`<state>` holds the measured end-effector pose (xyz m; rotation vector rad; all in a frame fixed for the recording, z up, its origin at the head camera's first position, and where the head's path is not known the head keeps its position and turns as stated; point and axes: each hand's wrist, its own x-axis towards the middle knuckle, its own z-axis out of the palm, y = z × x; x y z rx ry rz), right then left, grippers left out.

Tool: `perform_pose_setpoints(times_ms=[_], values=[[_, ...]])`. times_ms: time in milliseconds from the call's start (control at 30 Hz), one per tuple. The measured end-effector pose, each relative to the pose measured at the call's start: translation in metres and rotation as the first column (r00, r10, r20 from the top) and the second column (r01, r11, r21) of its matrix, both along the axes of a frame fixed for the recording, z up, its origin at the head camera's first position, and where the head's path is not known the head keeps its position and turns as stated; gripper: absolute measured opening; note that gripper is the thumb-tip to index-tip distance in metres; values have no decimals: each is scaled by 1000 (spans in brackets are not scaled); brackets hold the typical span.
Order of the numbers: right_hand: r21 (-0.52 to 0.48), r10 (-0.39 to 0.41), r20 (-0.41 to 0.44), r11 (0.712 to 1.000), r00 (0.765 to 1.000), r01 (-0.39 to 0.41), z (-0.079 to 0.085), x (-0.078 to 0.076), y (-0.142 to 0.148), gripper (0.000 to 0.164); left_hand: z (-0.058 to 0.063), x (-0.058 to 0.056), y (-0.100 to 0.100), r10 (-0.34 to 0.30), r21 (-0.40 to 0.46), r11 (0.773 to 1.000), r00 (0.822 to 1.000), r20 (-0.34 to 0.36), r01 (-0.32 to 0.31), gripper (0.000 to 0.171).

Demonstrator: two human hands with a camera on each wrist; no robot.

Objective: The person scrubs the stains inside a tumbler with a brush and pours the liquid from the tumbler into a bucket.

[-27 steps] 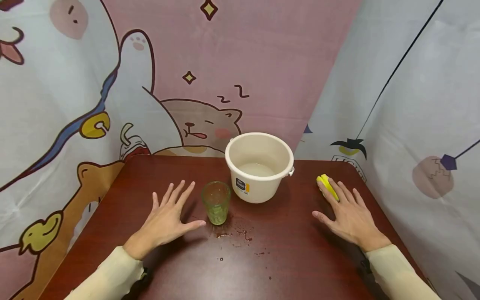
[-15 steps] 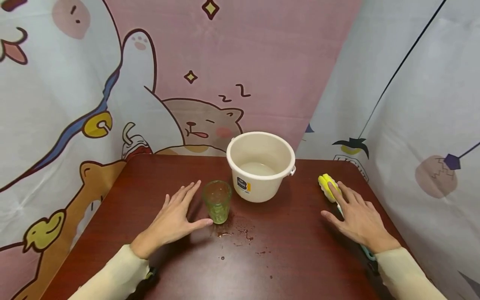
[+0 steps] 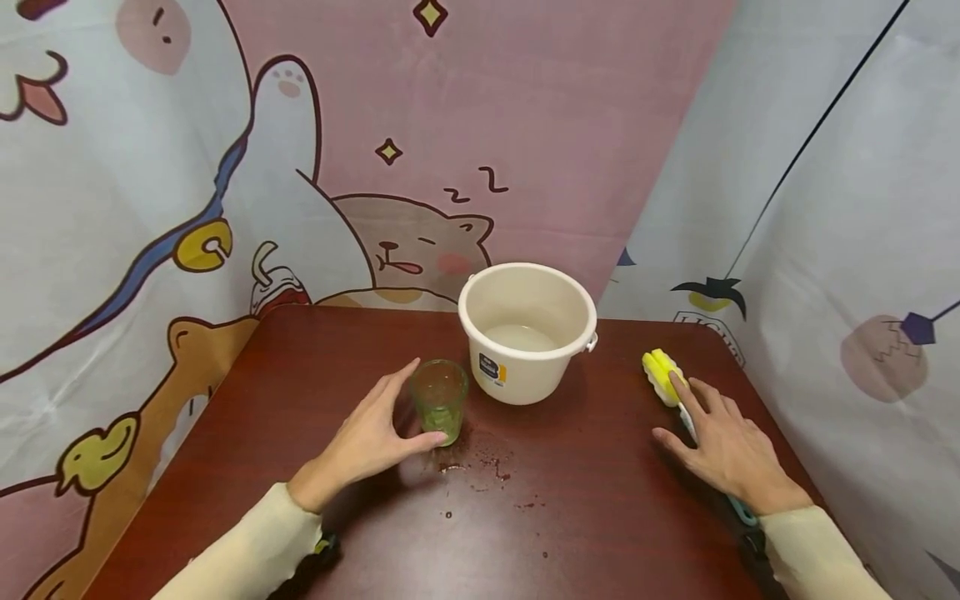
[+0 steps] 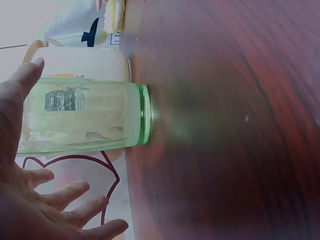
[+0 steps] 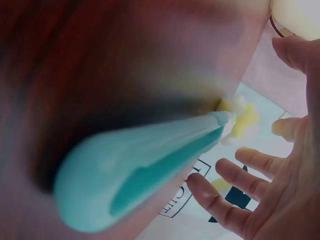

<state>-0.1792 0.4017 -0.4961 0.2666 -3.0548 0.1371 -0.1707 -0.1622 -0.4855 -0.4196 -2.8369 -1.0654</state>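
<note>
Head view: I see the left hand (image 3: 367,442), thumb and fingers spread beside an upright green glass (image 3: 441,396), contact unclear; the right hand (image 3: 735,454), fingers apart, is over a sponge brush (image 3: 660,372). Left wrist view: I expect the glass, between thumb and fingers, to be rigid, breakable, slippery if wet, best held mid-height. Right wrist view: fingers relaxed, gripping nothing; the brush's teal handle (image 5: 125,155) near them should be light, stiff, easiest taken mid-length.
</note>
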Motion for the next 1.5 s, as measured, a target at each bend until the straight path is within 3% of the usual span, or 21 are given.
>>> perform_pose_setpoints(times_ms=[267,500,633,1033,1500], values=[[-31,-46,60,998,997,48,-5,3,1,113,-2,-6,10,-18,108,994,1000,-18,20,122],[-43,-94,95,994,991,99,-7,9,5,122,-1,-8,17,-28,229,973,996,82,8,120],[-51,-127,99,990,987,132,-7,10,7,120,-2,-9,19,-34,267,964,996,84,11,113],[-54,-213,143,973,966,223,-7,7,10,101,-5,-12,23,-20,284,959,996,88,-6,93],[-44,-213,138,974,967,221,-5,5,9,82,-5,-9,27,-28,269,963,998,50,13,87]])
